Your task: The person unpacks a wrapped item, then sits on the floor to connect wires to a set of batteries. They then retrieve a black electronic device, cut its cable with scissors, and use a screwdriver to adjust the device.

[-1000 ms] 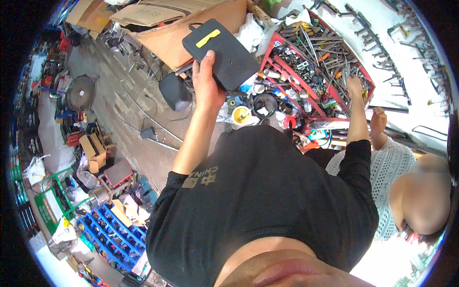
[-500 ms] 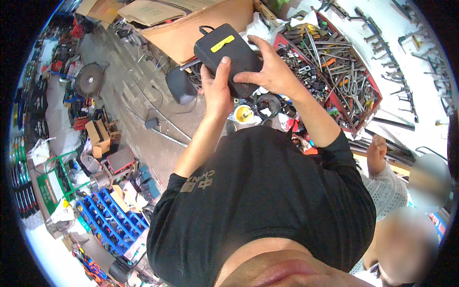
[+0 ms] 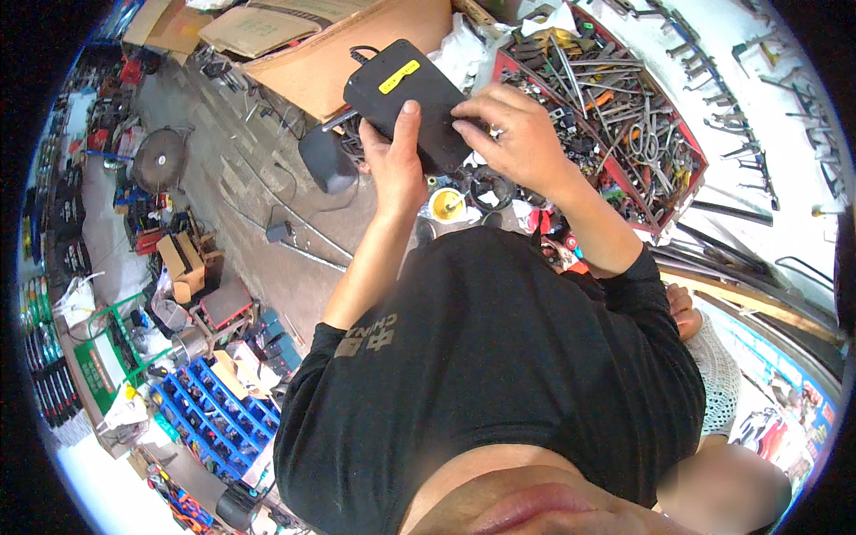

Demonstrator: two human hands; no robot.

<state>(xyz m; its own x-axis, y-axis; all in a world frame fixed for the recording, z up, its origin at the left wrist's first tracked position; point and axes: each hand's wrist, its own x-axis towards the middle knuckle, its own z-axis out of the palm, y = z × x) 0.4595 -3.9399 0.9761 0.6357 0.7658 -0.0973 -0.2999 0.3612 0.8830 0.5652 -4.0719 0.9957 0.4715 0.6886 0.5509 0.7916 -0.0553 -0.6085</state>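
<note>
In front of my chest I hold a flat black plastic box (image 3: 426,107) with a yellow label and a short cable loop at its far left corner. My left hand (image 3: 397,165) grips its near left side, thumb on the upper face, the other fingers partly hidden beneath. At the box's right edge is my right hand (image 3: 513,134), its thumb and fingertips drawn together in a pinch. Whatever lies between those fingertips is too small to make out. A dark rounded object (image 3: 326,159) is below the box on the left.
Cardboard boxes (image 3: 357,53) stand ahead. Red-edged trays (image 3: 687,147) of loose tools and metal parts lie to the right. A yellow-and-white cup (image 3: 448,205) sits below my hands. Another person's hand (image 3: 683,312) is by my right elbow. Left are a fan (image 3: 162,160) and blue bins (image 3: 218,415).
My right hand has gone from holding the box's right side with spread fingers to a pinch at its edge. The other person's hand has moved lower, closer to my right arm.
</note>
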